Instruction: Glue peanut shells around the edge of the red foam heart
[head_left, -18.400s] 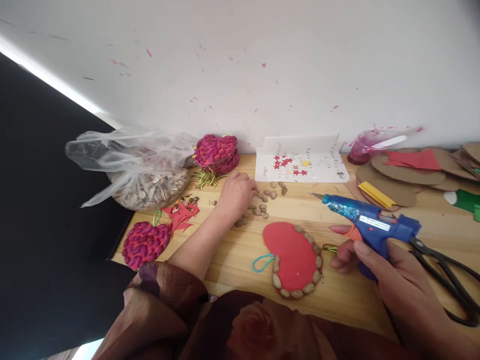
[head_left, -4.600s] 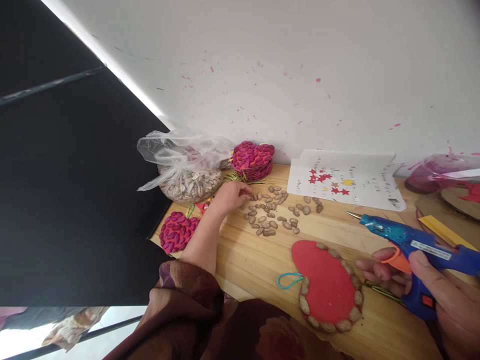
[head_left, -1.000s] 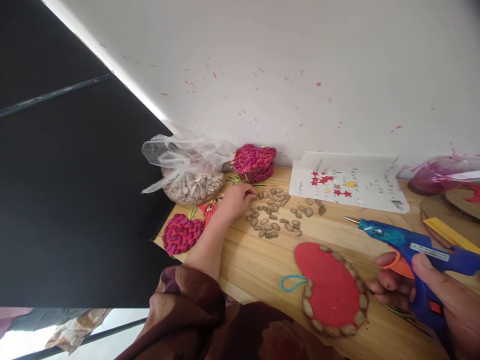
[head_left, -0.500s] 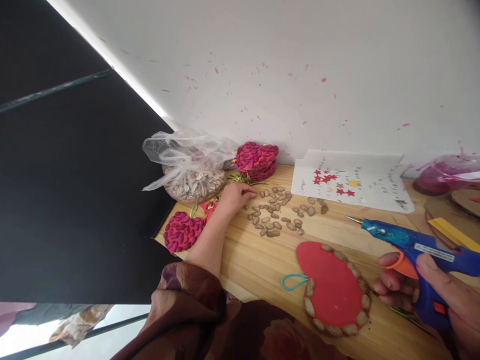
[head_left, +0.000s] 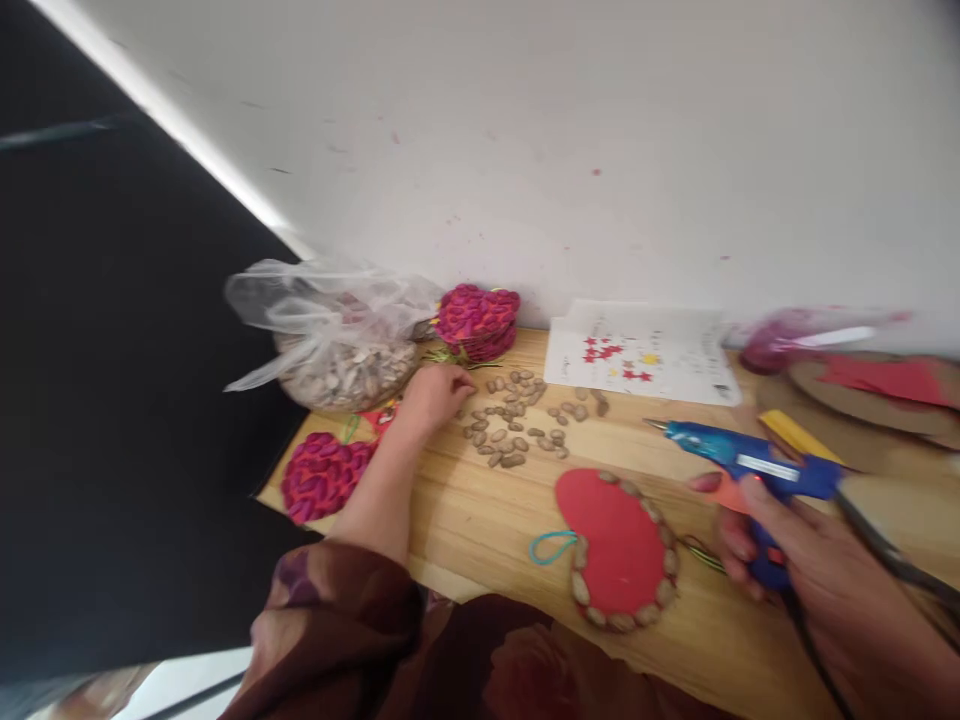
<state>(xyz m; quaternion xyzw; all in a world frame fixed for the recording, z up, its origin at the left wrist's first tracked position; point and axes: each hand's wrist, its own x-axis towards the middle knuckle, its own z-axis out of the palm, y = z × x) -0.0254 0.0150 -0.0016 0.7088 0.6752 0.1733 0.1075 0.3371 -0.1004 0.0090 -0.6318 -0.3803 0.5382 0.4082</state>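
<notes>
My right hand (head_left: 787,555) is wrapped round a blue hot glue gun (head_left: 772,470) with an orange trigger, its nozzle pointing left above the table. My left hand (head_left: 442,393) rests at the left edge of a scatter of peanuts in their shells (head_left: 517,408). Its thumb and fingertips are pinched together; whatever they may hold is hidden. Between the hands lies a red heart (head_left: 619,535) with a turquoise loop. Peanuts line its right, lower and left edge; the upper left lobe is bare red.
A clear plastic bag (head_left: 341,365) of pale shells stands behind my left arm. Magenta-covered hearts are stacked (head_left: 480,320) at the wall, and another magenta heart (head_left: 322,478) lies at the table's left. White paper with stars (head_left: 637,355), brown cardboard discs (head_left: 847,395) and a yellow strip (head_left: 799,437) lie right.
The view has swung right, so everything sits further left in the picture. My left hand stays pinched beside the peanuts. The glue gun is still in my right hand.
</notes>
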